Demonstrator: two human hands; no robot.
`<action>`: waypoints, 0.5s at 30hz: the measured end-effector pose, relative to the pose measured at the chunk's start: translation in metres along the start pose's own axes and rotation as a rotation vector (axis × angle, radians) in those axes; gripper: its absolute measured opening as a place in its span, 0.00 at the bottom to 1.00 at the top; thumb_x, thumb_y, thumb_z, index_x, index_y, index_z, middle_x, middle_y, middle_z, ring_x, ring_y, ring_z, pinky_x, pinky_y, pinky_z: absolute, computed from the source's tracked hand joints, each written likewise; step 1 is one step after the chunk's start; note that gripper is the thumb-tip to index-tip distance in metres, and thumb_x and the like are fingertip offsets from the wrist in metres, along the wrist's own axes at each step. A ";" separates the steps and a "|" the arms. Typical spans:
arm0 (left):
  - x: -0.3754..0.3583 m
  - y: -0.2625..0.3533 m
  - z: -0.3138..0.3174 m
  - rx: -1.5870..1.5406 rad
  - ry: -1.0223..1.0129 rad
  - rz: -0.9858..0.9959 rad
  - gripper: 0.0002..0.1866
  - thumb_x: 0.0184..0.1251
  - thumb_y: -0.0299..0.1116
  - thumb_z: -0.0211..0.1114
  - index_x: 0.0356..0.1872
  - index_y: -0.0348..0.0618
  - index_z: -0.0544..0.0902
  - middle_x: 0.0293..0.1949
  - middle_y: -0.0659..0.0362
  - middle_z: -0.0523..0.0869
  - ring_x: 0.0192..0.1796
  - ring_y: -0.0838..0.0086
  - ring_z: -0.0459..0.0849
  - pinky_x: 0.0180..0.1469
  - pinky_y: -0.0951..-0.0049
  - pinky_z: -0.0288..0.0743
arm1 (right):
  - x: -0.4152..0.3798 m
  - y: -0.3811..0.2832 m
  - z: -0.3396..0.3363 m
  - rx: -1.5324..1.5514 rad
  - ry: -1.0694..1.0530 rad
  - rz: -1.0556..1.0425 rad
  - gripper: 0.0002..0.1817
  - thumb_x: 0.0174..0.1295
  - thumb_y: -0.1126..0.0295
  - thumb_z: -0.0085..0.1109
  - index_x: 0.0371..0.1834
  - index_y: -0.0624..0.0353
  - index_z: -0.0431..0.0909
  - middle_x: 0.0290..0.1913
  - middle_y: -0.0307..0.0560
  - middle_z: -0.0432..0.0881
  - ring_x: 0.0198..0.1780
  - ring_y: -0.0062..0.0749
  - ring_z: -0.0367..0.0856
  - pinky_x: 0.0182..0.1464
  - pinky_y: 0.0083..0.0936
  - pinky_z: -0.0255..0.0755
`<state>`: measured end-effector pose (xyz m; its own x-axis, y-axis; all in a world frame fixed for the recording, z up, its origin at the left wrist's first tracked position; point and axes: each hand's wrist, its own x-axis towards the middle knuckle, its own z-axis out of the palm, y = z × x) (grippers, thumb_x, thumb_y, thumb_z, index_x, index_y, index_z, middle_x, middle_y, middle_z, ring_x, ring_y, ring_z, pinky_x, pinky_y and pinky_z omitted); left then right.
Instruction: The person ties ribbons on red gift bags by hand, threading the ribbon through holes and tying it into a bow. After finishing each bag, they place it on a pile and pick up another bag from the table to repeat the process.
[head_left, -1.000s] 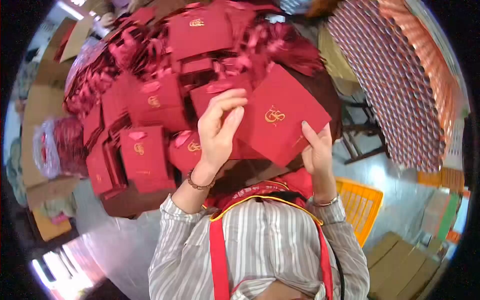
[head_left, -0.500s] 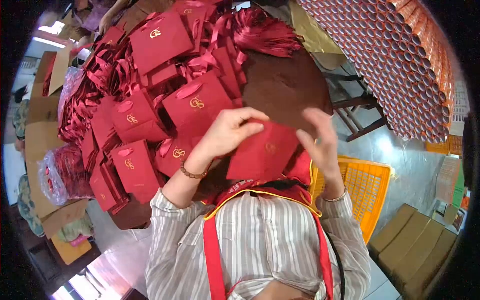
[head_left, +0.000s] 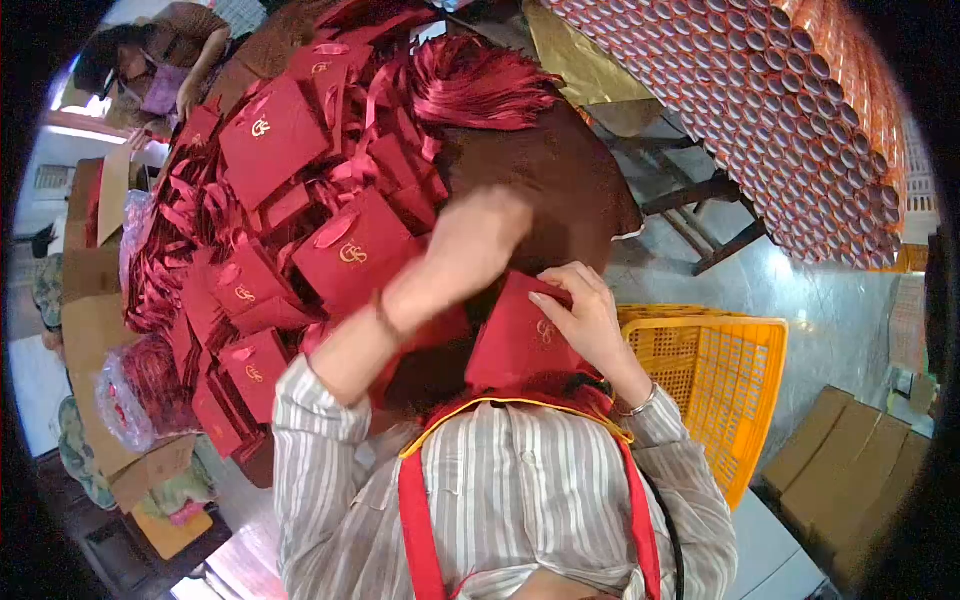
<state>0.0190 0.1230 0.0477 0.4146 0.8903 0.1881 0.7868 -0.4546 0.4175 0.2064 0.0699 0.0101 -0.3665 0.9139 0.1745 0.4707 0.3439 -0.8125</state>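
Observation:
A small red paper gift bag (head_left: 520, 345) with a gold logo stands tilted against my apron, low in front of me. My right hand (head_left: 585, 310) pinches its upper edge between thumb and fingers. My left hand (head_left: 480, 235) is off the bag, above and left of it over the brown tabletop. Motion smears its fingers, so I cannot make out their pose or any thing in them. Beyond it lies a bundle of dark red ribbons (head_left: 485, 85). Finished-looking red bags with ribbon handles (head_left: 355, 250) pile up to the left.
The brown tabletop (head_left: 540, 175) holds the bags and ribbons. A yellow plastic crate (head_left: 735, 390) stands at my right. Stacked orange-and-white tubes (head_left: 770, 110) rise at the back right. Cardboard boxes (head_left: 850, 470) sit on the floor. Another person (head_left: 165, 60) is at the far left.
My left hand has let go of the bag and moved up, away from it. My right hand, apart from the bag before, has come down and taken hold of its edge.

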 end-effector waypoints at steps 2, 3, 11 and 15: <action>0.049 -0.028 0.005 0.198 0.083 0.063 0.08 0.51 0.26 0.54 0.32 0.42 0.79 0.32 0.52 0.79 0.38 0.57 0.77 0.39 0.59 0.73 | -0.001 0.002 0.003 0.043 -0.049 0.088 0.11 0.50 0.69 0.64 0.36 0.61 0.77 0.33 0.47 0.77 0.34 0.41 0.77 0.39 0.31 0.71; 0.070 -0.047 0.014 0.244 0.121 0.112 0.08 0.51 0.26 0.55 0.32 0.43 0.80 0.33 0.54 0.80 0.40 0.59 0.77 0.39 0.61 0.73 | -0.001 0.004 0.007 -0.024 -0.066 0.030 0.12 0.50 0.68 0.64 0.36 0.60 0.77 0.32 0.46 0.77 0.32 0.42 0.76 0.38 0.32 0.70; 0.112 -0.077 0.066 0.795 0.120 0.211 0.06 0.51 0.32 0.58 0.30 0.50 0.79 0.32 0.63 0.76 0.42 0.67 0.72 0.45 0.60 0.62 | 0.000 0.002 0.011 -0.109 -0.059 0.113 0.14 0.52 0.62 0.64 0.37 0.57 0.76 0.35 0.46 0.78 0.34 0.47 0.79 0.36 0.37 0.72; 0.099 -0.066 0.055 0.708 0.130 0.227 0.06 0.50 0.32 0.58 0.31 0.50 0.79 0.35 0.63 0.75 0.43 0.68 0.71 0.47 0.60 0.61 | 0.001 0.001 0.012 -0.138 -0.100 0.049 0.14 0.52 0.63 0.64 0.37 0.59 0.76 0.34 0.47 0.78 0.33 0.47 0.79 0.34 0.38 0.73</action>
<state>0.0333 0.2400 -0.0099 0.5786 0.7488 0.3232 0.8126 -0.4956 -0.3067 0.1964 0.0685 0.0027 -0.4155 0.9065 0.0750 0.5928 0.3324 -0.7336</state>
